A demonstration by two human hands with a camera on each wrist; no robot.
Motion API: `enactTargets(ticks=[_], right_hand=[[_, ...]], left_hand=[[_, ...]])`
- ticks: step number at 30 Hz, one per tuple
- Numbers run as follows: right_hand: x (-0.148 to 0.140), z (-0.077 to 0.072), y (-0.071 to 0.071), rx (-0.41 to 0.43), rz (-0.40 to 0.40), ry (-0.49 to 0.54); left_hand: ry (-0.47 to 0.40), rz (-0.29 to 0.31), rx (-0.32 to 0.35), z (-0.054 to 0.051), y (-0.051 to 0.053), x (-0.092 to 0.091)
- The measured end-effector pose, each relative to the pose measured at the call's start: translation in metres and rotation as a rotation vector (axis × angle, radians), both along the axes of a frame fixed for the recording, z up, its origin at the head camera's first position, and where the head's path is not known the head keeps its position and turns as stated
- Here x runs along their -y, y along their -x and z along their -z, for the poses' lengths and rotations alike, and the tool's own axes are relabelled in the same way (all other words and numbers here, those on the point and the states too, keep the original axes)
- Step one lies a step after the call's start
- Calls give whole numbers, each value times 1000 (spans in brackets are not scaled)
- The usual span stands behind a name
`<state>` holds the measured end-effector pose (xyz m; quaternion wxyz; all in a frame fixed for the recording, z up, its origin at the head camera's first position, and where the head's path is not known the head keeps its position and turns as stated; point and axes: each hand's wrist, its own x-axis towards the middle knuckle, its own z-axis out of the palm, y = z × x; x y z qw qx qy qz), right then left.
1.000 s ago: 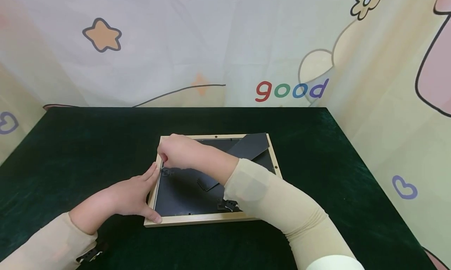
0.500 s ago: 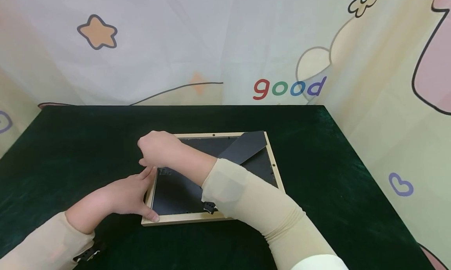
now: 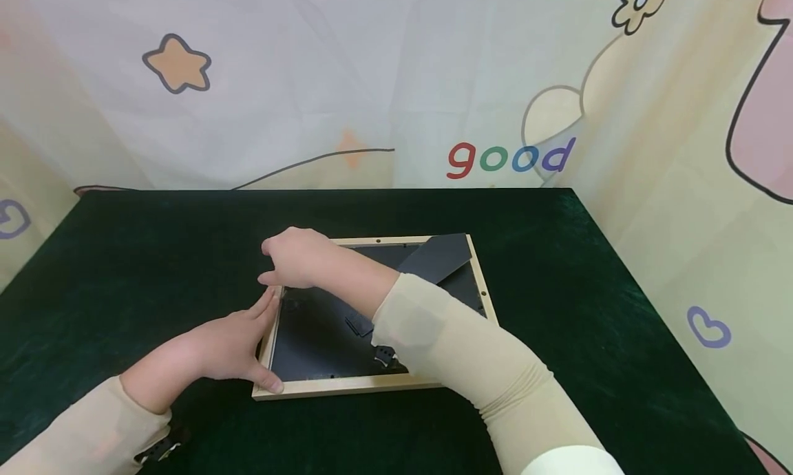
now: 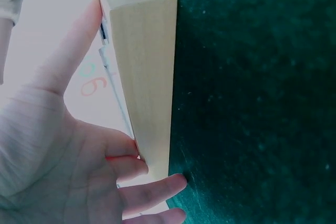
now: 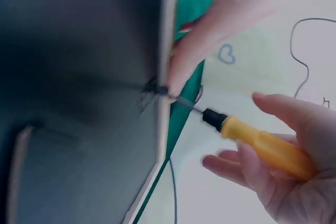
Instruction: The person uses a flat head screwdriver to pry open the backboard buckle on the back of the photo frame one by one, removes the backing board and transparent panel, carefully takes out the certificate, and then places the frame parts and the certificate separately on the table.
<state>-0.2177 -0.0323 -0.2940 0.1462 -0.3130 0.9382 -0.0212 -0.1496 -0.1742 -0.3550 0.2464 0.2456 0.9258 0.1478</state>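
Note:
A picture frame lies face down, with a pale wooden border (image 3: 328,387) and a black backing board (image 3: 310,347). My left hand (image 3: 232,341) rests along its left side, thumb on the near corner and fingertips on the border farther back. In the right wrist view, my right hand (image 5: 294,156) holds a screwdriver (image 5: 268,148) by its yellow handle, thumb and index lifted away from it. The screwdriver's shaft points at a small dark metal fitting (image 5: 150,92) at the border, beside a left fingertip. From the head view, my right hand (image 3: 300,255) hides the screwdriver and the frame's far left corner.
A black stand flap (image 3: 436,256) lies across the backing board toward the far right corner. Dark green cloth (image 3: 588,337) covers the table. Behind it hangs a printed curtain (image 3: 347,69).
My right hand shifts left across the frame's edge, then slightly back right; its thumb and index now spread apart. The left hand keeps its place on the frame.

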Motion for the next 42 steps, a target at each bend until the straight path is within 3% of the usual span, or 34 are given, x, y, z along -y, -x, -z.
enactTargets(ticks=[4, 7, 10, 14, 17, 21, 25, 33, 42], right_hand=[[-15, 8, -2, -15, -59, 10], [-28, 13, -6, 89, -87, 52], [-42, 17, -9, 134, -118, 81], [-70, 17, -10, 82, -120, 127], [-98, 12, -9, 73, -58, 187], [-137, 9, -8, 62, 85, 278], [-169, 13, -8, -23, 204, 323], [-196, 27, -15, -252, 197, 155], [-194, 42, -11, -311, 206, 38]], left_hand=[[2, -11, 9, 0, -1, 0], [-2, -21, 22, -1, -2, 0], [-12, -23, 21, 0, -2, 0], [-23, -23, 10, 2, -2, -1], [-22, -24, 4, 3, -1, -3], [-15, -23, 4, 2, -1, -3], [-10, -22, 1, 0, -1, -1], [-20, -21, 8, 1, 0, 2], [-26, -28, 7, 2, 0, 1]])
